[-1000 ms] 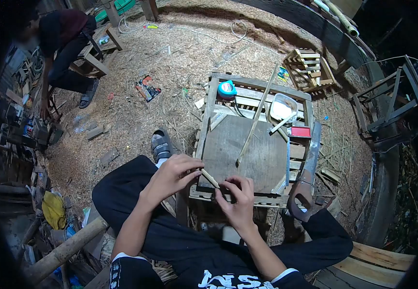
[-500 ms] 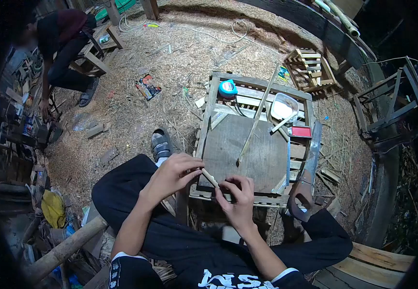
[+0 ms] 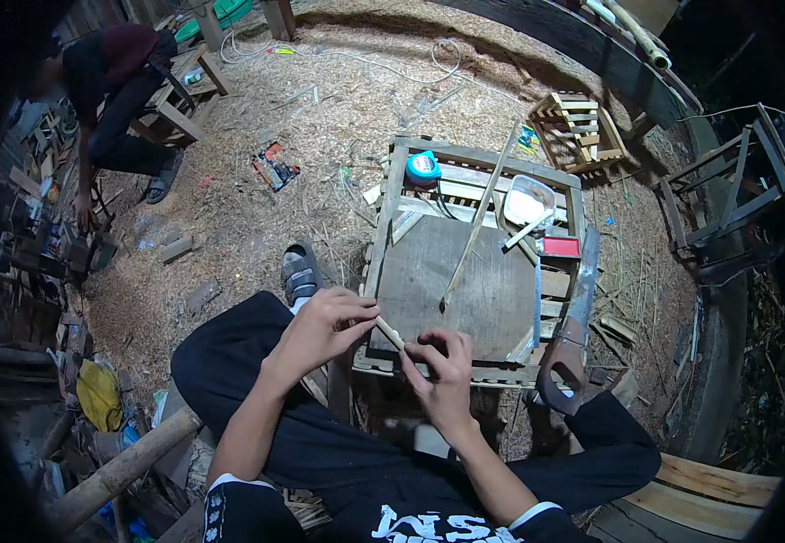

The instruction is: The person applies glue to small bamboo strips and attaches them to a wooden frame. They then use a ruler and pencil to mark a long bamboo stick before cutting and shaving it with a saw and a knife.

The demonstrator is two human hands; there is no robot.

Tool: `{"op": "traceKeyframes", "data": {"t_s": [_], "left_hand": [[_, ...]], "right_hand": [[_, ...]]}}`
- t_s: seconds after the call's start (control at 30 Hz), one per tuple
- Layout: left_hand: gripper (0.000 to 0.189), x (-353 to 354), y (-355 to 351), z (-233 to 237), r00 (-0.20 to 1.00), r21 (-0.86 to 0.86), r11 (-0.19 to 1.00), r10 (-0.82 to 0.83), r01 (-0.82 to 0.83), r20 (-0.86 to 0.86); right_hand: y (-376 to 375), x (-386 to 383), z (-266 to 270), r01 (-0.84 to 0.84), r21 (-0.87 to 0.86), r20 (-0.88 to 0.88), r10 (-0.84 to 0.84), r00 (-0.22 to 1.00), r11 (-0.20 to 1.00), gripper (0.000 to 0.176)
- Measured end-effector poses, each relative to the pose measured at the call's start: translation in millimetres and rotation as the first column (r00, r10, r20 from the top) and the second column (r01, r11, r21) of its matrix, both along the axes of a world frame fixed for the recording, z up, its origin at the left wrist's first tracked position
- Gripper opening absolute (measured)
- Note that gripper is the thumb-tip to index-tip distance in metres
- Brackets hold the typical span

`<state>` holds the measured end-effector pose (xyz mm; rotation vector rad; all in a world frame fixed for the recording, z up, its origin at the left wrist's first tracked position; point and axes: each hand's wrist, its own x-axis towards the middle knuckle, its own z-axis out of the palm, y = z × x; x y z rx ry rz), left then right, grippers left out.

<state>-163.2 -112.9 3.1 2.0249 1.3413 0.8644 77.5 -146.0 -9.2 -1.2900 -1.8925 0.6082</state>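
Wood shavings [image 3: 248, 244] cover most of the ground around us. At the far left, a co-worker [image 3: 125, 90] in dark clothes bends low, one arm reaching down toward the clutter. In the middle, right before the seated person, stands a low slatted table [image 3: 474, 156]. A wooden frame with crossed bars [image 3: 739, 195] is off to the right, and a round pole [image 3: 130, 462] slants in at the near left. Past the table's far right corner sits a slatted crate [image 3: 581, 116].

A flat dark board [image 3: 411, 281] covers much of the tabletop. Along its right side lies a handsaw [image 3: 579, 312], handle toward the near side. A long thin stick [image 3: 478, 226] crosses from the board out past the table's far edge. The open clear tub [image 3: 526, 199] is at the far right of the top, with a short pale stick [image 3: 528, 231] and a red rectangular item [image 3: 562, 246] close by. A turquoise tape measure [image 3: 423, 168] sits in the far left corner.

The left hand [image 3: 315, 330] is nearly closed, thumb and fingers pinching the left end of a small wood strip [image 3: 390, 333]. The right hand [image 3: 447, 376], fingers curled, pinches its right end. The strip slants over the table's near left part; I can't tell whether it touches the wood.
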Motion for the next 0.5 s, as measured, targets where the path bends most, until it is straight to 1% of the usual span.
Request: {"op": "traceKeyframes", "data": {"t_s": [0.13, 0.2, 0.37, 0.43, 0.5], "left_hand": [[0.027, 2.8, -1.9, 1.6, 0.999, -0.003, 0.999, 0.034, -0.034, -0.004], [0.027, 3.8, -1.9, 2.5, 0.999, -0.008, 0.999, 0.045, -0.045, 0.004], [0.028, 6.7, -2.4, 3.9, 0.998, -0.019, 0.997, 0.069, -0.069, 0.005], [0.025, 7.6, -2.4, 4.2, 0.997, -0.015, 0.998, 0.069, -0.068, 0.022], [0.023, 6.1, -1.7, -0.8, 0.998, 0.009, 0.999, 0.052, -0.052, 0.025]], "right_hand": [[0.0, 0.0, 1.2, 0.009, -0.015, -0.012, -0.009, 1.000, 1.000, 0.022], [0.4, -0.4, 1.1, 0.017, -0.044, -0.070, -0.020, 0.997, 0.999, 0.022], [0.5, 0.1, -1.0, 0.009, -0.030, -0.066, -0.011, 0.998, 1.000, 0.022], [0.3, -0.2, -1.2, 0.006, -0.027, -0.068, -0.008, 0.998, 1.000, 0.022], [0.0, -1.0, 1.0, 0.010, -0.012, -0.021, -0.010, 1.000, 1.000, 0.021]]}}
